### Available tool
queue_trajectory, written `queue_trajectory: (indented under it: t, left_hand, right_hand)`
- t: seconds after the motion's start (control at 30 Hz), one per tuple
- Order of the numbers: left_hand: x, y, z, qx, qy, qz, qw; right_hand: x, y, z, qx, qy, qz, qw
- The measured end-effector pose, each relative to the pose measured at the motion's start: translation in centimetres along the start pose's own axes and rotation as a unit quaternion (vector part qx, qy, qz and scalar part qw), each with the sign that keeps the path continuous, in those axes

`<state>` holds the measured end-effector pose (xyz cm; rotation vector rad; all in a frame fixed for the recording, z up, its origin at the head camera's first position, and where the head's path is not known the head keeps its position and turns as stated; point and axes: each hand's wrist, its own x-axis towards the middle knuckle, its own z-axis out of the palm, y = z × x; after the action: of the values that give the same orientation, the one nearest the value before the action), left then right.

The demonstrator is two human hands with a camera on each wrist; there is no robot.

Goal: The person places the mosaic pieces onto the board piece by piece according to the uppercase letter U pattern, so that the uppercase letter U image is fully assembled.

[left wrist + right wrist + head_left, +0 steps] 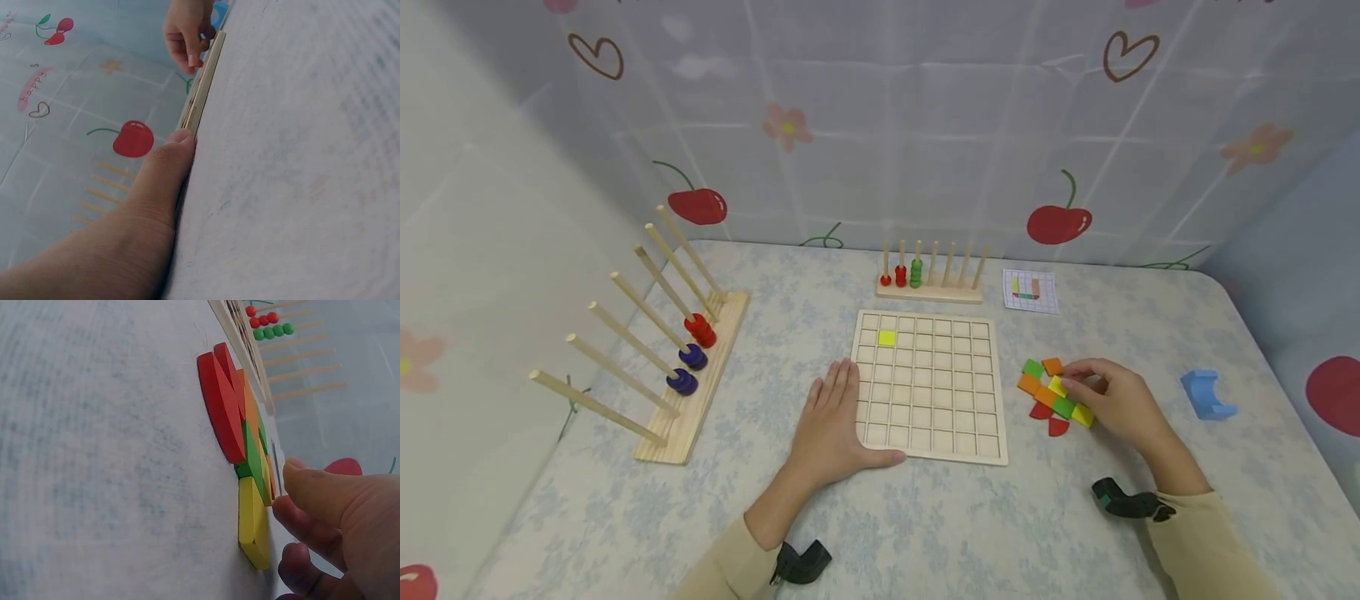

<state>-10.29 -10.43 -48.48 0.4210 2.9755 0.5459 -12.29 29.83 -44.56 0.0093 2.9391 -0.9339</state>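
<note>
A pale wooden grid board lies on the table, with one yellow square in a cell near its upper left. My left hand lies along the board's left side, fingers extended and thumb out along the front edge. In the left wrist view, the thumb touches the edge of the board. To the right, my right hand reaches over a cluster of orange, green, yellow and red blocks. The right wrist view shows its thumb and bent fingers apart beside the yellow block.
A large peg stand with red and blue beads stands at left. Behind the board is a smaller peg stand with red and green beads. A pattern card lies at back right, a blue curved block at far right.
</note>
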Motion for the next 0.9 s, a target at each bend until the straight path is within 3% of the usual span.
queue_trajectory:
  t: [0.9]
  left_hand:
    - [0.03, 0.09, -0.22, 0.0, -0.004, 0.002, 1.0]
  right_hand:
    - [0.18, 0.31, 0.28, 0.004, -0.012, 0.021, 0.9997]
